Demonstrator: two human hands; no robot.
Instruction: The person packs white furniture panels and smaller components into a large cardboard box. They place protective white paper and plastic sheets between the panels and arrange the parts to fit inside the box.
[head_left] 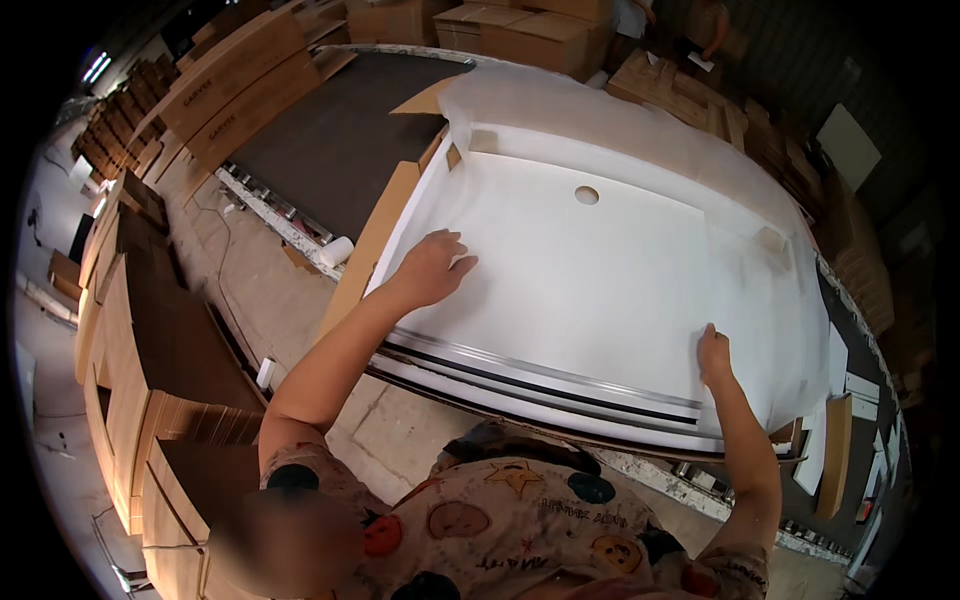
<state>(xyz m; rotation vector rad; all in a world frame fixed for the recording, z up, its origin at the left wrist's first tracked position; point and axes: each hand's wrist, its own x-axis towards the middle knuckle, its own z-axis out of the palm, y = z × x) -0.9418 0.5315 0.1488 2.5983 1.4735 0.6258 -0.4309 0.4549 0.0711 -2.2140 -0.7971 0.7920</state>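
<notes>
A large white panel (pixel 580 270) with a round hole near its far edge lies flat in a shallow packing tray lined with white foam sheet (pixel 620 105). Over the panel's left part is my left hand (pixel 435 268), fingers apart and holding nothing; whether it touches the surface I cannot tell. My right hand (pixel 713 355) is closed at the panel's right edge, with its fingers partly hidden. Along the near side run a silver metal strip (pixel 530 368) and a black strip (pixel 560 387). A brown cardboard flap (pixel 385 225) sticks out on the left.
A dark conveyor belt (pixel 340 130) stretches away at far left, with a white roll (pixel 336 251) at its edge. Stacked cardboard boxes (pixel 160 350) stand to my left. White strips and a cardboard piece (pixel 835 455) lie at right. Two people (pixel 705 35) are at the back.
</notes>
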